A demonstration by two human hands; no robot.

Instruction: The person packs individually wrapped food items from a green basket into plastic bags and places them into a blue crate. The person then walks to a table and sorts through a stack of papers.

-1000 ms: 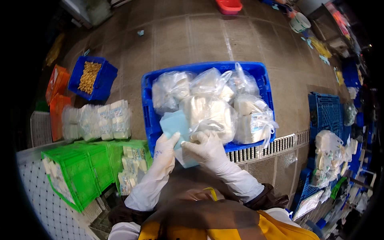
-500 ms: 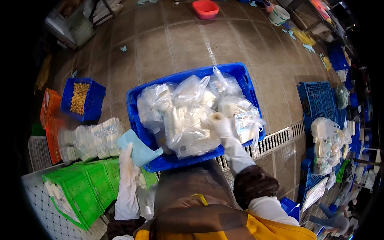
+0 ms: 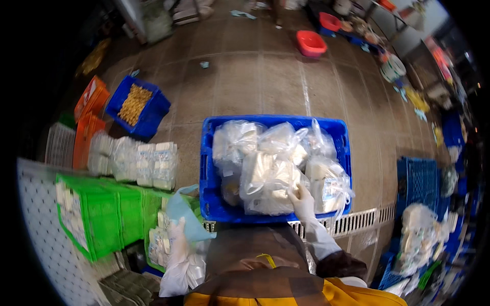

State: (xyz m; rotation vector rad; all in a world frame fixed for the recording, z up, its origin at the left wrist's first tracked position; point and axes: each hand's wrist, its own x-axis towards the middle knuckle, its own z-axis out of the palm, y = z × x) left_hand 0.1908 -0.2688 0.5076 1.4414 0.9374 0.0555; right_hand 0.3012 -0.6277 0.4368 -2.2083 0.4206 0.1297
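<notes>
A blue crate (image 3: 205,168) stands right in front of me, filled with clear plastic bags of pale white blocks. My right hand (image 3: 303,203), in a white glove, is at the near middle of the crate, its fingers closed at the right edge of a plastic bag (image 3: 270,178). Another bag (image 3: 326,186), with a printed label inside, lies just to the right of that hand. Lower left, my gloved left hand (image 3: 177,237) grips a light blue sheet (image 3: 188,217) that hangs bent beside the crate's near left corner. The left fingertips are partly hidden by the sheet.
Green crates (image 3: 102,217) with white packs stand at left, near bagged packs (image 3: 153,163). Beyond are orange crates (image 3: 92,97) and a blue bin (image 3: 153,115) of round tan pieces. A floor drain (image 3: 357,222) runs right; blue crates (image 3: 418,178) and bags stand there.
The whole scene has shifted right and down as my view turned. My right hand has drawn back toward me over the bag. The blue sheet stays in my left hand, now hanging more upright.
</notes>
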